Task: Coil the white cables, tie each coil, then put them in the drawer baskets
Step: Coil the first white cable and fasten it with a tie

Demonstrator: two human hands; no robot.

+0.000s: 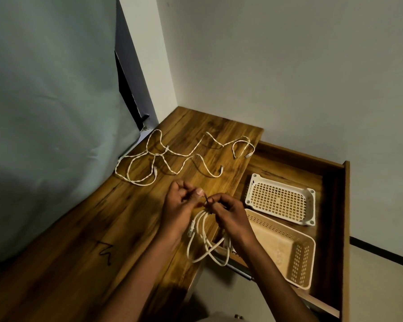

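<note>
Both my hands, left hand (180,205) and right hand (228,211), pinch a dark tie (206,201) atop the coil (207,240), which hangs lengthwise toward me; the white basket (280,198) and beige basket (282,247) hold nothing.

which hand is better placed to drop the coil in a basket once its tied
Right, probably. The right hand grips the coil on the side of the open drawer, close to the beige basket. The left hand, pinching the tie, is over the desk.

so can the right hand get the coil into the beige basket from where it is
Probably yes. The right hand holds the coil beside the open drawer, and the beige basket sits just to its right, empty and uncovered. The left hand is gripping the tie.
</note>
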